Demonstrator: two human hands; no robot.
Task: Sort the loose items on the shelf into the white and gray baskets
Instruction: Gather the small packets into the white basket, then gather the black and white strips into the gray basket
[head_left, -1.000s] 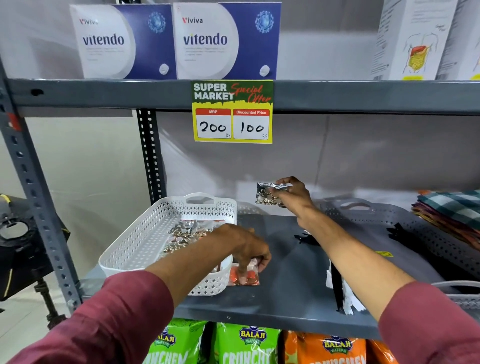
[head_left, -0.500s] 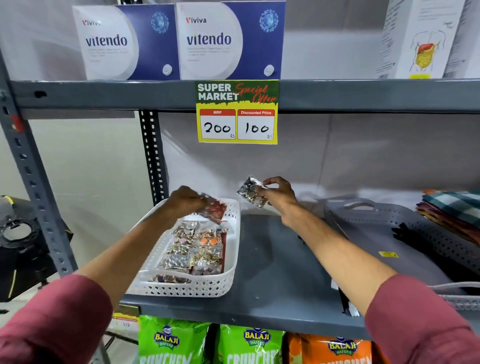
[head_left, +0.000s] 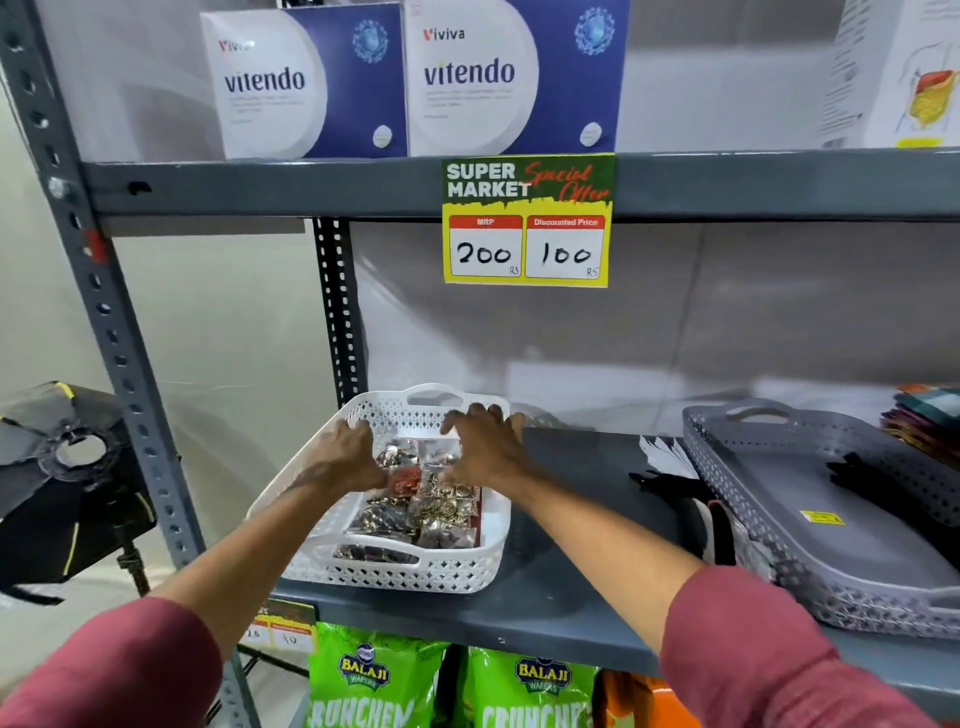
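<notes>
The white basket (head_left: 400, 574) stands at the left of the grey shelf (head_left: 582, 587) and holds several clear packets of small jewellery (head_left: 441, 512). Both of my hands are palm down inside it, over the far packets. My left hand (head_left: 349, 457) has its fingers apart, with a red packet (head_left: 406, 478) lying by its thumb. My right hand (head_left: 484, 448) is spread flat and grips nothing. To the right sits the gray basket (head_left: 763, 525), with black items (head_left: 862, 480) in it. Loose black and white items (head_left: 667, 467) lie on the shelf between the baskets.
Folded checked cloths (head_left: 927, 415) are stacked at the far right. A yellow price sign (head_left: 525, 221) hangs from the upper shelf, which carries blue boxes (head_left: 410, 78). Green snack bags (head_left: 374, 680) fill the shelf below. A black lamp (head_left: 62, 483) stands left of the rack upright (head_left: 111, 332).
Each hand carried a packet into the white basket and let it go. Both hands now lie spread over the packets. The camera has moved closer to the shelf.
</notes>
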